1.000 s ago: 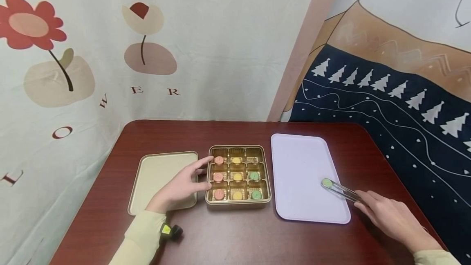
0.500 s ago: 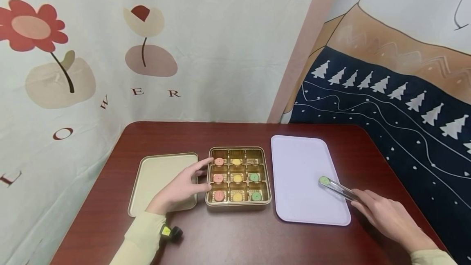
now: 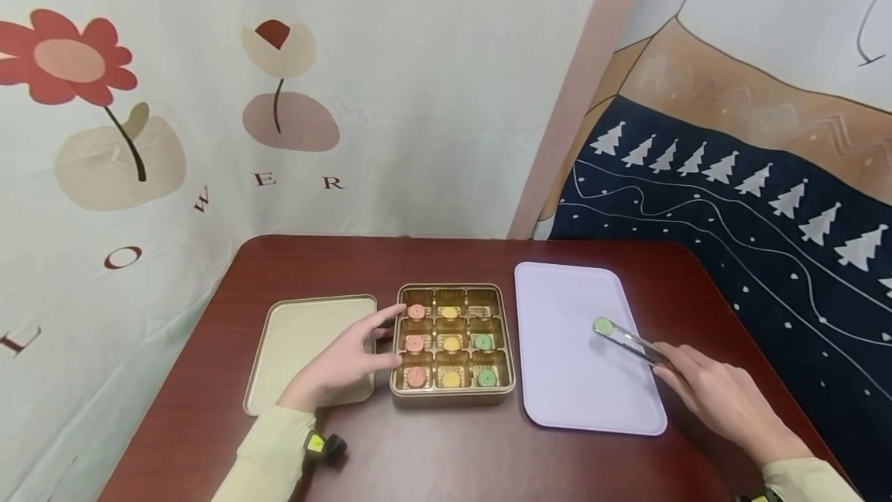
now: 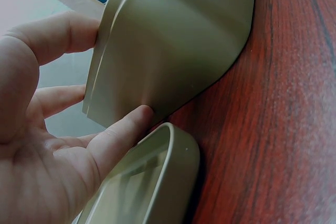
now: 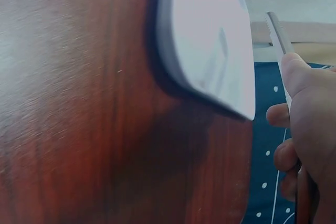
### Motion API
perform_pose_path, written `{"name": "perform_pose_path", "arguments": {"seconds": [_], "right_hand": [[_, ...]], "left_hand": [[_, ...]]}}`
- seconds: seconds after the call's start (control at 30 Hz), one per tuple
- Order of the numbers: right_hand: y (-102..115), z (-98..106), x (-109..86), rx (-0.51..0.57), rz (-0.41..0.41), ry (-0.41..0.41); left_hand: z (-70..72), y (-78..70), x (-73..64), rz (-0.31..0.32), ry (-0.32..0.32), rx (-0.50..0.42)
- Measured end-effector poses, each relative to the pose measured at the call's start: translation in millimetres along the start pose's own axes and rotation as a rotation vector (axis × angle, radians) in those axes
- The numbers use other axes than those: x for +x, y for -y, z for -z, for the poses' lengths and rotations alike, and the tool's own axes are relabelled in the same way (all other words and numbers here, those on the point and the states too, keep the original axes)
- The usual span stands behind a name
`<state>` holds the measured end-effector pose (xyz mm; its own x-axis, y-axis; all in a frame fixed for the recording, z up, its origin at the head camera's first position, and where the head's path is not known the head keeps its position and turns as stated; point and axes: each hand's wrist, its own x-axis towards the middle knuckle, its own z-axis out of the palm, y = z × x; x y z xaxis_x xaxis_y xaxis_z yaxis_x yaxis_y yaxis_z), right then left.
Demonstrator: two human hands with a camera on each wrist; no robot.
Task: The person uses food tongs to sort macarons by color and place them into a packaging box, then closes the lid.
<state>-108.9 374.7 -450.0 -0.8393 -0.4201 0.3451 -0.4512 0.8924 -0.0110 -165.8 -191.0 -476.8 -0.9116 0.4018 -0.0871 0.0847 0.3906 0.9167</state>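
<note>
In the head view my right hand [image 3: 718, 393] holds metal tongs [image 3: 632, 342], whose tips pinch a small round green button-like piece [image 3: 602, 325] above the pale lilac tray [image 3: 564, 386]. The right wrist view shows the fingers curled round the tongs [image 5: 281, 35]; the green piece is out of sight there. My left hand [image 3: 341, 359] touches the left side of a gold tin box [image 3: 453, 400], fingers and thumb spread against its wall. Pink pieces fill the box's left column and yellow ones the middle. Green pieces lie in the right column's middle and front compartments.
Left of the box, partly under my left hand, lies the tin's gold lid [image 3: 300, 339]. Everything stands on a dark red wooden table [image 3: 432, 463]. Behind its far edge hang printed cloths [image 3: 418, 138].
My right hand has carried the tongs and the green piece leftward and a little toward the back over the tray. The left hand stays at the box. The head view has tilted slightly.
</note>
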Motion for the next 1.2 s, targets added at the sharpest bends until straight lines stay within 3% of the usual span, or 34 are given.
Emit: {"name": "perform_pose_path", "arguments": {"seconds": [0.13,0.4,0.6,1.2], "right_hand": [[2,1,7.7,0.006,0.007,-0.01],[6,0,20.3,-0.002,0.025,-0.017],[9,-1,25.0,0.008,0.045,-0.042],[26,-7,60.1,0.038,0.066,-0.049]], "left_hand": [[-2.2,0.1,-2.1,0.041,-0.003,-0.033],[-3.9,-0.1,-3.8,0.032,0.003,-0.052],[-4.0,1.8,-4.3,-0.009,0.006,-0.014],[-1.1,0.2,-2.0,-0.005,-0.006,-0.003]]}}
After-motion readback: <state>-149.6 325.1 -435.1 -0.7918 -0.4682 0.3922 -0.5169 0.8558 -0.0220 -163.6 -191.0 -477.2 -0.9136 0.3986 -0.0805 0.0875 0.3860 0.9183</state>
